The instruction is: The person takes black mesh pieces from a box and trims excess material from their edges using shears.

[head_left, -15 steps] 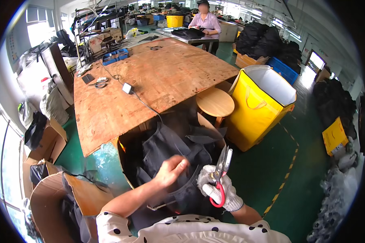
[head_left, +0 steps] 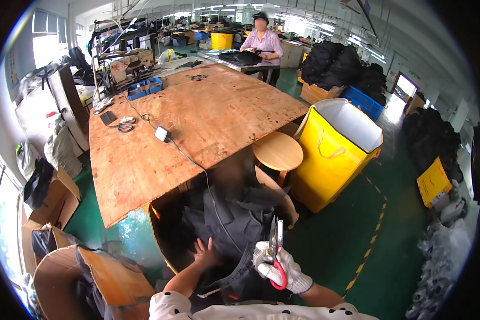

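My bare left hand lies with spread fingers against the black fabric pieces heaped in a box under the table's near edge. Part of that hand is lost against the dark cloth. In a white knit glove, my right hand grips red-handled scissors, their blades pointing up and away from me. Beside the blades a slim white thing sticks up; its kind is unclear. A strip of black mesh hangs over the near side of the heap, between my hands.
Ahead stands a wooden table with a cable and small adapter. A round stool and a tall yellow bag are to the right. Cardboard boxes stand at left. Across the table a person handles black cloth.
My left hand has moved down and left onto the fabric, its fingers spreading. The right hand keeps the scissors, slightly lower. The view has shifted a little.
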Tool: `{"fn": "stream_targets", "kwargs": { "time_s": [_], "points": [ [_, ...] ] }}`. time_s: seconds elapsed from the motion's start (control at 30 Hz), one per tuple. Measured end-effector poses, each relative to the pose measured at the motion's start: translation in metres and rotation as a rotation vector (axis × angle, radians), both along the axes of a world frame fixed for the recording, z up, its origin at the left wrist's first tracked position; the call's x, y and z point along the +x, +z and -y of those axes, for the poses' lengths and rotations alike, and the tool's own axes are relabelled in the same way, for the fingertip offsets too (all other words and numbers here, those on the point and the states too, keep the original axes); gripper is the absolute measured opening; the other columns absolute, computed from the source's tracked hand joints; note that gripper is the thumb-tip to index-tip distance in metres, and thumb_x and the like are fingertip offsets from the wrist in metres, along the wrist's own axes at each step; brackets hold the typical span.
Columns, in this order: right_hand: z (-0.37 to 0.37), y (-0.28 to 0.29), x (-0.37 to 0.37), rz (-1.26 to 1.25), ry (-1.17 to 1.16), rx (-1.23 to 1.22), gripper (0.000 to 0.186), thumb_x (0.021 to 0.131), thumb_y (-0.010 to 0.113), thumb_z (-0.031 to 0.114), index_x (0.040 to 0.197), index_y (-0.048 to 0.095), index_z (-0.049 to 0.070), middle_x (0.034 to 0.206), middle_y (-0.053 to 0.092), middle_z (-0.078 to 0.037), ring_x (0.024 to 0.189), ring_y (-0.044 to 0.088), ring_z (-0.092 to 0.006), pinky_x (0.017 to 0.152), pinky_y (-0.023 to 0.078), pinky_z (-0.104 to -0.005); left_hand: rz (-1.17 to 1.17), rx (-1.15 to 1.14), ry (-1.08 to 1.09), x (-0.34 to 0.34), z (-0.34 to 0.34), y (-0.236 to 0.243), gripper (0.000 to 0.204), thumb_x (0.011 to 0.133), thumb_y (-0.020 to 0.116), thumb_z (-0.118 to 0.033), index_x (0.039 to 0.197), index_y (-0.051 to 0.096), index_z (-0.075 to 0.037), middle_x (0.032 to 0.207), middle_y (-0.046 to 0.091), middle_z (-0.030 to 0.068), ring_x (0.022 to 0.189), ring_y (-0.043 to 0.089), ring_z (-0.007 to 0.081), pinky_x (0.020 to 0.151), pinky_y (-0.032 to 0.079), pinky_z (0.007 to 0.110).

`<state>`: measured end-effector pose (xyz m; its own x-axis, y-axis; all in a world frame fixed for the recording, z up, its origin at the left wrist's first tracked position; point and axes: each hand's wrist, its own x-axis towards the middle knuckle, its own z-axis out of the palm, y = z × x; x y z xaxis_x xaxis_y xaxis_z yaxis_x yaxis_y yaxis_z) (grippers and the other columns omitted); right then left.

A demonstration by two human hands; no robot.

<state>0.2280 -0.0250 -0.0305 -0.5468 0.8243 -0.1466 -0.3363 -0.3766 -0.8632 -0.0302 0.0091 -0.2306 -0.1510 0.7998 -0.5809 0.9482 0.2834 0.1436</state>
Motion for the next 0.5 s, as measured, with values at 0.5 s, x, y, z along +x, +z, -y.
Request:
{"fn": "stream_targets", "kwargs": {
  "time_s": [0.5],
  "points": [
    [-0.013, 0.006, -0.02, -0.401, 0.013, -0.643, 0.023, 0.09, 0.054, 0.021, 0.102, 0.044, 0.005, 0.089, 0.048, -0.003, 0.091, 0.05, -0.0142, 0.082, 0.047, -0.0341, 0.132, -0.083, -0.367, -0.054, -0.055, -0.115, 0.044, 0.076, 0.058, -0.038, 0.104, 0.04, -0.009, 0.106, 0.039, 0.015, 0.1, 0.041, 0.0295, 0.078, 0.039, 0.049]
  ]
}}
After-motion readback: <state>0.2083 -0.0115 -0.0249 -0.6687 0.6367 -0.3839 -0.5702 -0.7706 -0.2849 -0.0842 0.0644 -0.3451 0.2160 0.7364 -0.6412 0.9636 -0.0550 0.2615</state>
